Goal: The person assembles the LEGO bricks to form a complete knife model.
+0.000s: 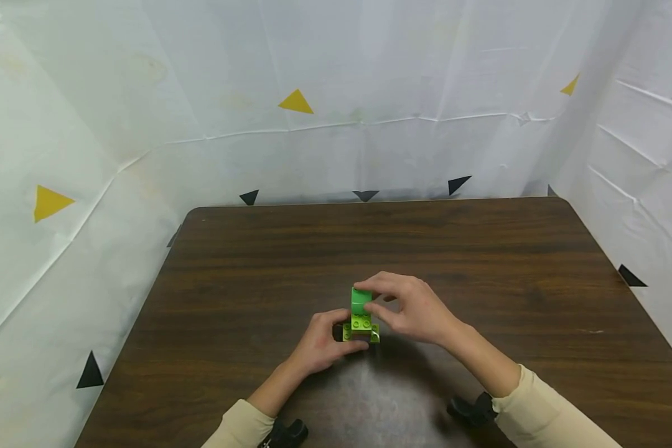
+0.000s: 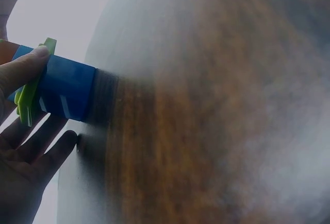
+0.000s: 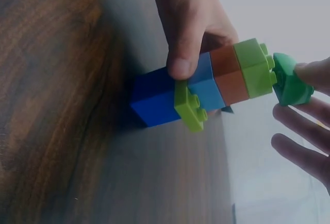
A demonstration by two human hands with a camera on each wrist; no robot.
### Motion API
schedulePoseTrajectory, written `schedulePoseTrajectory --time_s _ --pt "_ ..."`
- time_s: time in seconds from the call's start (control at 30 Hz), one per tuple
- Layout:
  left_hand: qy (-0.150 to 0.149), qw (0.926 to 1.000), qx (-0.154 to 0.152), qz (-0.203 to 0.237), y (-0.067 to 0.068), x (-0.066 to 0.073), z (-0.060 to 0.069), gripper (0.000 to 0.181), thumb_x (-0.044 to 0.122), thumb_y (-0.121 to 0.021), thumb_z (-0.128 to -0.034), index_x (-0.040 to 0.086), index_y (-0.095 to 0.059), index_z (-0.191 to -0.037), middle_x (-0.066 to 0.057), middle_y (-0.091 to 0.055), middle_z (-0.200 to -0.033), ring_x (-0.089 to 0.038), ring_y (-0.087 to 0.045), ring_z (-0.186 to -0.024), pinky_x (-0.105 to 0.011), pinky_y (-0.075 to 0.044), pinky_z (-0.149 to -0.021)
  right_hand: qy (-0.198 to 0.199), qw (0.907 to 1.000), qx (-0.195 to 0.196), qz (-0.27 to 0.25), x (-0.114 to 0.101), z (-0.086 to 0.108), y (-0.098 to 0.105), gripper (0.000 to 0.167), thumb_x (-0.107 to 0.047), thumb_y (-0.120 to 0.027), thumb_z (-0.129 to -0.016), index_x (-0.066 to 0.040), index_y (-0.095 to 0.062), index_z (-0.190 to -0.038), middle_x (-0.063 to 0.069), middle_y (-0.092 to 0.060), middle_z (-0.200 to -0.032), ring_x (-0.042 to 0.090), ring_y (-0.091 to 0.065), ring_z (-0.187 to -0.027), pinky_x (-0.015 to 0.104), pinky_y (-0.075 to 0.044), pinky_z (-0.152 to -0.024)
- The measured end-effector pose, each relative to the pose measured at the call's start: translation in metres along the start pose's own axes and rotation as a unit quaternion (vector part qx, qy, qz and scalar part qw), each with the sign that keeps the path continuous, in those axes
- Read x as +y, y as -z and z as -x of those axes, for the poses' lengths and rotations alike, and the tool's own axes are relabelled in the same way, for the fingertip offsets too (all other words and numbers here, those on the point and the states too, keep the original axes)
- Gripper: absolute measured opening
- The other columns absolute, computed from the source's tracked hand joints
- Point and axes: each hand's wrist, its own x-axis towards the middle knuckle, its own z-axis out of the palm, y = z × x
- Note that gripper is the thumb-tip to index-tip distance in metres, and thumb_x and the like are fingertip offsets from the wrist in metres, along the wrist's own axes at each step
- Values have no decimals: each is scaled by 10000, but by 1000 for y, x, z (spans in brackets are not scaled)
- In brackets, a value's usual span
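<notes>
A stack of toy bricks (image 3: 201,82) stands upright on the table: dark blue at the bottom, then a lime crosspiece (image 3: 186,105) jutting out sideways, light blue, orange-brown, and a lime brick (image 3: 255,69) with studs. My left hand (image 1: 322,343) grips the stack low down, its thumb by the crosspiece. Between thumb and fingers, my right hand (image 1: 409,306) pinches a green curved brick (image 1: 361,300) at the top of the stack. That brick sits at the lime studs, slightly tilted in the right wrist view; whether it is pressed on, I cannot tell. The left fingers hide part of the stack.
The dark wood-grain table (image 1: 246,261) has rounded far corners. White sheeting (image 1: 369,62) with yellow and black triangles hangs behind and at both sides. Black wrist gear (image 1: 470,410) sits below each forearm, close to the table.
</notes>
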Motion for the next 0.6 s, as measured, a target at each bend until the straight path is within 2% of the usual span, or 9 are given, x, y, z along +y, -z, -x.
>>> schedulePoseTrajectory --time_s 0.2,0.6 --pt "-56 10000 -13 74 0 0 0 413 276 -841 -789 181 -688 -1160 104 -700 -1075 -73 -649 -967 -303 -513 -838 178 9998 -97 -16 -4 4 -2 352 -135 -753 -879 -149 -680 -1222 -89 -664 -1119 31 -638 -879 257 -523 -698" --pt "-181 9998 46 52 0 0 1 383 276 -841 -790 194 -695 -1134 109 -701 -1035 -73 -652 -911 -290 -521 -792 486 9983 -37 319 -7 8 -4 340 -147 -766 -866 -157 -694 -1198 -91 -666 -1112 65 -645 -884 250 -507 -672"
